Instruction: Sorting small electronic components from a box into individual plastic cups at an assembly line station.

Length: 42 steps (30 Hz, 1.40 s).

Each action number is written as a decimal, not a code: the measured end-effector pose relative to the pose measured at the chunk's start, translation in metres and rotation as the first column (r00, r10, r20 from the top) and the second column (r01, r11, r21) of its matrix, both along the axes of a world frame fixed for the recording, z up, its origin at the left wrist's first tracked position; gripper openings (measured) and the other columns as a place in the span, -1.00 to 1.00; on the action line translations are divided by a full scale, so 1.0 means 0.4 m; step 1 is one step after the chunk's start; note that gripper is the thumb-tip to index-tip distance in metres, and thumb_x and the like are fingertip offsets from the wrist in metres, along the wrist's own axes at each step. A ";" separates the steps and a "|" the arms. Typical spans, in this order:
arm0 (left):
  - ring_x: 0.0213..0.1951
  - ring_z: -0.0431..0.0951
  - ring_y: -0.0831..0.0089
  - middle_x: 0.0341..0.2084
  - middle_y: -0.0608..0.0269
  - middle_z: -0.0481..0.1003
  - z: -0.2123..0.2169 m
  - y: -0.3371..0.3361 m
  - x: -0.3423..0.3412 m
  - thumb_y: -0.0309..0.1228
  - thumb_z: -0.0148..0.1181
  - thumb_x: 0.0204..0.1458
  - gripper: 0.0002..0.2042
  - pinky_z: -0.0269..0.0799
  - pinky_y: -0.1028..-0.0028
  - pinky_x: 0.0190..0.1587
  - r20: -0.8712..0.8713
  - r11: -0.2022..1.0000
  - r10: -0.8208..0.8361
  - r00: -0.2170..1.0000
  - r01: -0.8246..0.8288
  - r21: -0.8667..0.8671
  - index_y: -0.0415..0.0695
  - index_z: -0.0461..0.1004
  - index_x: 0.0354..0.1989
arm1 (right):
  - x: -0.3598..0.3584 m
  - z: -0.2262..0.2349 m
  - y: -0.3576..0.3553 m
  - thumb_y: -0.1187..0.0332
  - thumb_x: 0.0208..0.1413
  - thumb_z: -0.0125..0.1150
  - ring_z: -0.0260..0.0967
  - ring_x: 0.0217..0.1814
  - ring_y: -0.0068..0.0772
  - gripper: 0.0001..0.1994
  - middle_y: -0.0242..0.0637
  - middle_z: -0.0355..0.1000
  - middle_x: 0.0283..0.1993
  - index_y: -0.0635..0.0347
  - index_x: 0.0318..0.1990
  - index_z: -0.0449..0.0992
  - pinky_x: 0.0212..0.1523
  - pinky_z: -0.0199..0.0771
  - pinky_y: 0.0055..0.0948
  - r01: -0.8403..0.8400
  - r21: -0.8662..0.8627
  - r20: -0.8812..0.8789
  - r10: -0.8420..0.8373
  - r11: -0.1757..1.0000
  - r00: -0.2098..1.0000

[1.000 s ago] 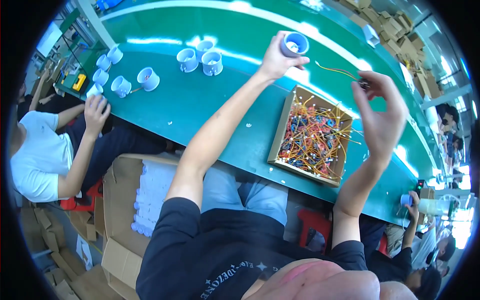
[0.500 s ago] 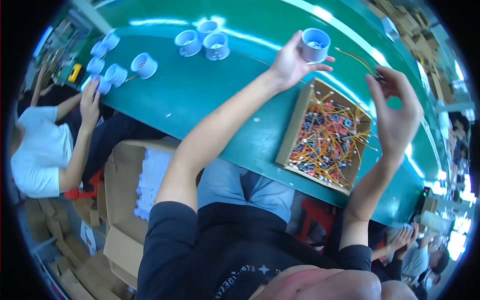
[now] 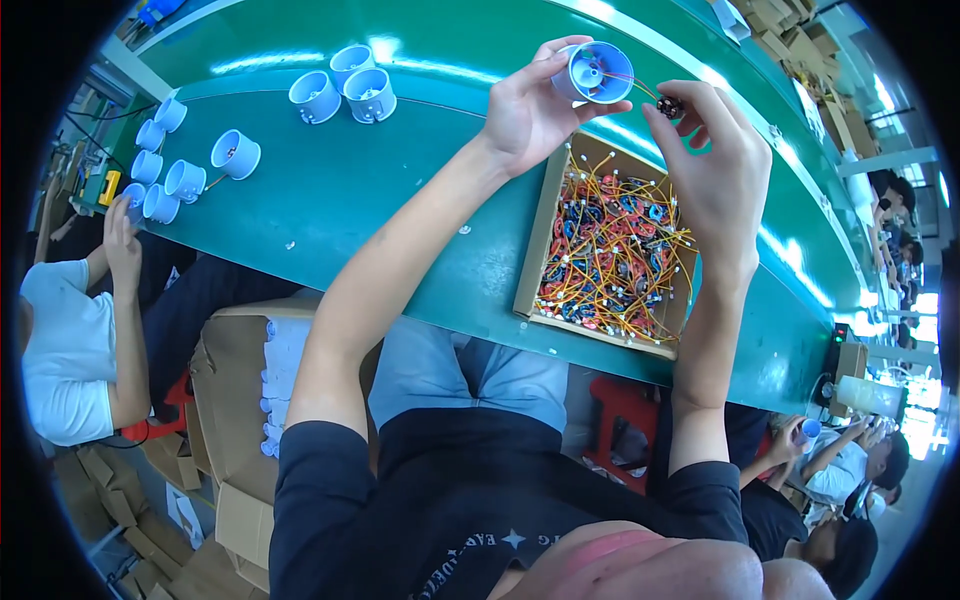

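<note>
My left hand point(image 3: 525, 118) grips a light blue plastic cup-shaped housing point(image 3: 584, 78) above the bench, its open mouth tipped toward me and to the right. Between the thumb and fingers of my right hand point(image 3: 718, 170) is a small round dark wired component point(image 3: 669, 107). Its thin red and yellow wires point(image 3: 640, 84) stretch into the mouth of the housing. Below both hands, a cardboard box point(image 3: 537, 240) holds a tangled heap of red, blue and black wired parts point(image 3: 615, 250) with yellow leads and white connectors.
Three blue housings point(image 3: 369, 96) stand grouped on the green bench point(image 3: 330, 200). Several more point(image 3: 185, 180) are at the left, beside a co-worker's hand point(image 3: 122, 235). An open carton point(image 3: 235, 370) with blue parts sits left of my legs. Other people work at far right.
The housing has tilted toward the right. My right hand has moved left to it, and the component's wires now reach inside the housing. The whole view has shifted somewhat.
</note>
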<state>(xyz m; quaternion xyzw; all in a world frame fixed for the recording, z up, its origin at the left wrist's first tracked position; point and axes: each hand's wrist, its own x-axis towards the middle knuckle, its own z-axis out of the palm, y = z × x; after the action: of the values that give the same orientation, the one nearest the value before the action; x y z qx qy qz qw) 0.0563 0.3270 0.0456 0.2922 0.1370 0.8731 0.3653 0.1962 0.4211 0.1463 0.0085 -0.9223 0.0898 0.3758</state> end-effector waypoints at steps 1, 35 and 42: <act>0.07 0.39 0.19 -0.03 0.03 0.36 0.003 -0.001 0.001 -0.26 -0.02 0.15 -0.60 0.32 0.01 0.15 0.001 1.000 -0.001 1.000 0.001 0.000 -0.14 0.19 0.12 | 0.001 -0.001 0.001 0.45 -0.07 0.32 0.43 -0.47 -0.46 -0.84 -0.32 0.46 -0.44 0.18 -0.30 0.49 -0.45 0.42 -0.49 0.007 -0.001 -0.001 -0.007 1.000 1.000; 0.05 0.39 0.29 -0.05 0.09 0.43 0.031 0.006 0.050 0.01 -0.27 0.26 -0.46 0.17 0.25 0.21 0.267 0.965 -0.247 0.931 0.212 0.152 -0.26 0.30 0.08 | -0.015 -0.015 -0.012 0.57 0.06 0.13 0.45 -0.58 -0.62 -0.71 -0.11 0.48 -0.05 0.32 -0.06 0.25 -0.70 0.35 -0.67 -0.117 -0.718 0.097 0.264 0.687 0.960; 0.11 0.36 0.26 0.04 0.13 0.40 0.046 -0.012 0.058 0.01 -0.38 0.29 -0.42 0.17 0.23 0.23 0.144 0.982 -0.191 0.971 0.189 0.025 -0.25 0.19 0.21 | -0.018 -0.015 -0.017 0.62 0.02 0.14 0.33 -0.65 -0.70 -0.70 -0.11 0.46 -0.05 0.26 -0.09 0.26 -0.72 0.21 -0.74 -0.193 -0.750 0.052 0.348 0.633 0.936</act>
<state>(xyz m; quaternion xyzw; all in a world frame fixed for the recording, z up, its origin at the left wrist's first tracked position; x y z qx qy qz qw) 0.0794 0.3220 0.0641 0.2413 0.0763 0.8539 0.4547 0.1891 0.4142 0.1404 -0.0129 -0.8274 0.5082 0.2388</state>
